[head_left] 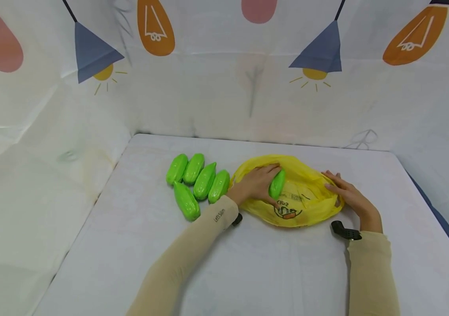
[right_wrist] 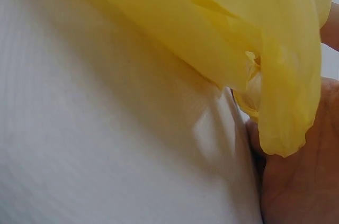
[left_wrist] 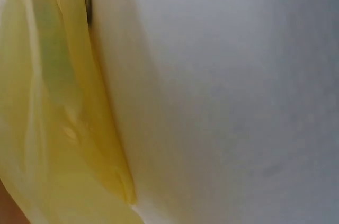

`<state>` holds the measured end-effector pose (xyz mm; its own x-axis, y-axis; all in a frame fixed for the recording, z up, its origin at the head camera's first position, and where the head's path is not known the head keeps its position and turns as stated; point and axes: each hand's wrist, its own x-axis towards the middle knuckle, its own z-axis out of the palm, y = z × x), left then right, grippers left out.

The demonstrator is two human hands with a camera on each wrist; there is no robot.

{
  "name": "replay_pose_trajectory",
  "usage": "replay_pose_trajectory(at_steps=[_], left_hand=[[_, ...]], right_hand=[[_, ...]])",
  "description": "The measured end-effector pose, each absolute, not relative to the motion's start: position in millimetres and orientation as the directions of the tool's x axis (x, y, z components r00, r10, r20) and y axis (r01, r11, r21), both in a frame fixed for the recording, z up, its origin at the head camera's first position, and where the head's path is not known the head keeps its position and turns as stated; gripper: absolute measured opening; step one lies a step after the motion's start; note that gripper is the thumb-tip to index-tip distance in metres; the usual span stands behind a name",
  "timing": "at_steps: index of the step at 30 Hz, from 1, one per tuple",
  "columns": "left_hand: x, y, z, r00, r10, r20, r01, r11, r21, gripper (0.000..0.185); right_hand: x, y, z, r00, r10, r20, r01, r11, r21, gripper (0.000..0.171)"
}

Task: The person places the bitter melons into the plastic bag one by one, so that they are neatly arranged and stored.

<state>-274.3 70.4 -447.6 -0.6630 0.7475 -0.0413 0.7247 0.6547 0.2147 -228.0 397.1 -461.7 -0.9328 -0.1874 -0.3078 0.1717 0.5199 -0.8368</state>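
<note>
In the head view, my left hand [head_left: 257,182] reaches over the left rim of a yellow plastic bag [head_left: 303,171] lying with its mouth spread open. It grips a glossy green, elongated vegetable-like piece [head_left: 277,184] within the bag's mouth. My right hand [head_left: 349,195] holds the bag's right edge, fingers over the rim. Close up in the right wrist view, a yellow bag handle [right_wrist: 288,102] hangs against the right palm [right_wrist: 302,181]. Only the bag's side [left_wrist: 63,128] and a faint green patch through it show in the left wrist view; the left fingers are hidden there.
Several similar green pieces [head_left: 204,180] lie grouped left of the bag, close to the left forearm. Everything rests on a white-covered table [head_left: 137,245]. A white printed sheet [head_left: 216,96] rises behind the table's back edge and along its sides.
</note>
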Motion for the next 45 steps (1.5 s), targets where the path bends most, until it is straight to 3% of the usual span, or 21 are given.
replay_pose_trajectory(at_steps=[31,35,39,45], left_hand=[[-266.7,76.0,-443.2,-0.679,0.729,-0.085,0.712,0.682,0.165,0.134],[-266.1,72.6,-432.6,-0.650,0.758,-0.051,0.731,0.642,0.232,0.133],[-265.2,62.7,-398.8,-0.624,0.781,0.017,0.715,0.563,0.414,0.129],[-264.9,25.0,-345.3,-0.651,0.742,0.159,0.668,0.461,0.584,0.128]], right_hand=[[-227.1,396.1,-458.8,-0.926,-0.194,-0.324,0.186,0.512,-0.839,0.071],[-226.8,395.7,-458.3,-0.926,-0.194,-0.325,0.185,0.516,-0.836,0.072],[-226.4,396.0,-458.1,-0.925,-0.190,-0.329,0.189,0.521,-0.833,0.073],[-227.2,396.7,-458.7,-0.924,-0.189,-0.332,0.190,0.527,-0.829,0.073]])
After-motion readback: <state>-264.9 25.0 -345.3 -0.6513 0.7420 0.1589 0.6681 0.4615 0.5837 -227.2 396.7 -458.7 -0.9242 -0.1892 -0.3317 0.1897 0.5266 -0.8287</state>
